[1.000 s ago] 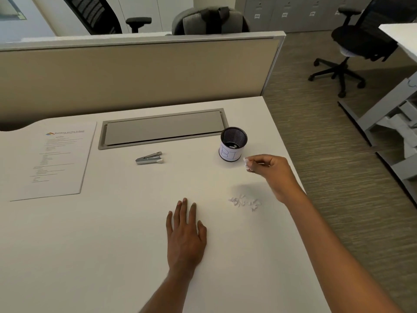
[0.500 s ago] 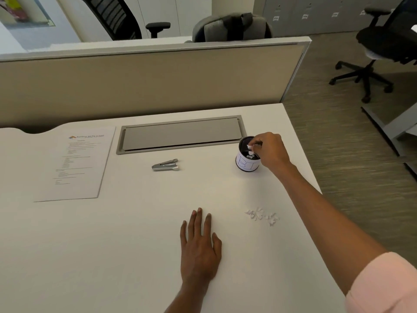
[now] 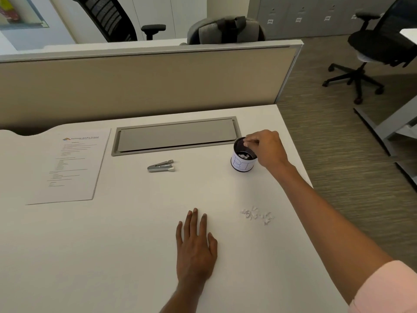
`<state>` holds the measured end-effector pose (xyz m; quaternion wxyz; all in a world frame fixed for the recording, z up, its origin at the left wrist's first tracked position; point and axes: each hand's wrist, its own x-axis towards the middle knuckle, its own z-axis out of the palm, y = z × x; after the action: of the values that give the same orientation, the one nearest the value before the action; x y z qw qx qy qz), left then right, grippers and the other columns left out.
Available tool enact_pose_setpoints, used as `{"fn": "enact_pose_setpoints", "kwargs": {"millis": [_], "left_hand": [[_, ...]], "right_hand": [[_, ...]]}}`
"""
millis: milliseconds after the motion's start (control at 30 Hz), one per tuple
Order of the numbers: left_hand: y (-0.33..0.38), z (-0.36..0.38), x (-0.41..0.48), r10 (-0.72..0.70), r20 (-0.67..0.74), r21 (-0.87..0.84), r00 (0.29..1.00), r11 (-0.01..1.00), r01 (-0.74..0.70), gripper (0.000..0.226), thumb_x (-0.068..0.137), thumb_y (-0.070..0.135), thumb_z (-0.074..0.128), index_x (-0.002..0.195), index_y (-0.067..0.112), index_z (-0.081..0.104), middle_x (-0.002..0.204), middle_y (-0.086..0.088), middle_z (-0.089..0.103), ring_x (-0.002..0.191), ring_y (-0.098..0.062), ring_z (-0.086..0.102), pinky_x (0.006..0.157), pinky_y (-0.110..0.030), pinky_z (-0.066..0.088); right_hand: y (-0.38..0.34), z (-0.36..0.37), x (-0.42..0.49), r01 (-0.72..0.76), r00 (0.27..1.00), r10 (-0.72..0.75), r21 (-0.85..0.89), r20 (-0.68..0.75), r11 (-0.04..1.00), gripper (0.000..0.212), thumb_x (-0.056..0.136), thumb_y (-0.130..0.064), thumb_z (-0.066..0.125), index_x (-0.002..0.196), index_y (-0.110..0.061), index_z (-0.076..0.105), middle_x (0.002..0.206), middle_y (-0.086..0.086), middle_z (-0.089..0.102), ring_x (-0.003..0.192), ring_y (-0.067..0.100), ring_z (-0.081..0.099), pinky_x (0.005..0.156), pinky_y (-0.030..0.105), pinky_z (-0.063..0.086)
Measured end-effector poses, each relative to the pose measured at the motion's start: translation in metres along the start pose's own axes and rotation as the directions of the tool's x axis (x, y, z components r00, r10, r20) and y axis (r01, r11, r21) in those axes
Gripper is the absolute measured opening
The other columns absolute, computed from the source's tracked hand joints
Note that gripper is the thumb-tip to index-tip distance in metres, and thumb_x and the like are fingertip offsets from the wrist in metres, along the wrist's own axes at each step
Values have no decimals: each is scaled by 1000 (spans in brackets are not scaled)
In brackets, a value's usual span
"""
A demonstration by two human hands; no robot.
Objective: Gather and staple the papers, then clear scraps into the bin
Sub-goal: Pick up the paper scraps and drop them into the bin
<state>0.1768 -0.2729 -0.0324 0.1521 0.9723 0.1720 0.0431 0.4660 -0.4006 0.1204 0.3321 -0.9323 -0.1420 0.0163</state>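
Note:
A small black mesh bin (image 3: 242,163) with a white label stands near the desk's right edge, with white scraps lying inside it. My right hand (image 3: 267,147) hovers over its rim, fingertips pinched together, and no scrap shows between them. A little heap of torn paper scraps (image 3: 257,215) lies on the desk in front of the bin. My left hand (image 3: 196,245) rests flat on the desk, palm down, fingers slightly apart, holding nothing. A silver stapler (image 3: 160,166) lies at mid-desk. The printed papers (image 3: 67,163) lie at the left.
A grey cable-tray lid (image 3: 176,136) is set into the white desk (image 3: 112,256) behind the stapler. A beige partition (image 3: 144,86) closes off the back. The desk's right edge drops to carpet, where an office chair (image 3: 365,55) stands.
My right hand carried a pinched scrap from above the heap to the bin's mouth, and white scraps now show inside the bin. The left hand stayed flat on the desk.

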Motion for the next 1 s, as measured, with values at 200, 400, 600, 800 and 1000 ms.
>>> {"fn": "enact_pose_setpoints", "kwargs": {"millis": [200, 400, 600, 800, 1000], "left_hand": [[-1, 2, -1, -12, 5, 1, 1000, 1000, 12, 57, 103, 32, 44, 158, 17, 48, 174, -7, 34, 163, -22, 27, 132, -48, 14], [-1, 3, -2, -15, -5, -9, 1000, 1000, 15, 57, 102, 31, 45, 158, 16, 48, 173, -8, 35, 163, -24, 29, 132, -51, 19], [-1, 2, -1, -17, -10, -5, 1000, 1000, 17, 57, 103, 31, 45, 158, 15, 48, 173, -8, 35, 163, -24, 28, 132, -50, 17], [1, -1, -2, -22, -6, -7, 1000, 1000, 22, 57, 103, 30, 44, 158, 15, 47, 173, -9, 34, 163, -24, 27, 133, -49, 16], [1, -4, -1, -26, -4, -17, 1000, 1000, 26, 57, 103, 31, 44, 157, 15, 48, 174, -8, 34, 163, -23, 26, 133, -50, 17]], "right_hand": [[5, -27, -20, 67, 984, -45, 128, -170, 990, 19, 94, -10, 71, 111, -7, 80, 111, 11, 80, 101, 20, 76, 96, 27, 57], [63, -9, -107, -223, 973, 219, 52, 75, 973, 53, 81, -34, 87, 125, -10, 69, 116, 5, 71, 90, 18, 67, 83, 32, 56], [90, 16, -173, -257, 861, 348, -271, 372, 927, 91, 71, -40, 93, 143, -13, 45, 137, 5, 43, 123, 26, 54, 100, 41, 50], [85, 40, -178, -268, 903, 319, -202, 290, 942, 38, 92, -8, 71, 124, -6, 53, 121, 5, 45, 103, 24, 53, 75, 13, 44], [79, 60, -173, -137, 974, 128, 39, 188, 990, 38, 81, 4, 79, 116, -4, 67, 108, 10, 60, 91, 26, 64, 86, 41, 58]]}}
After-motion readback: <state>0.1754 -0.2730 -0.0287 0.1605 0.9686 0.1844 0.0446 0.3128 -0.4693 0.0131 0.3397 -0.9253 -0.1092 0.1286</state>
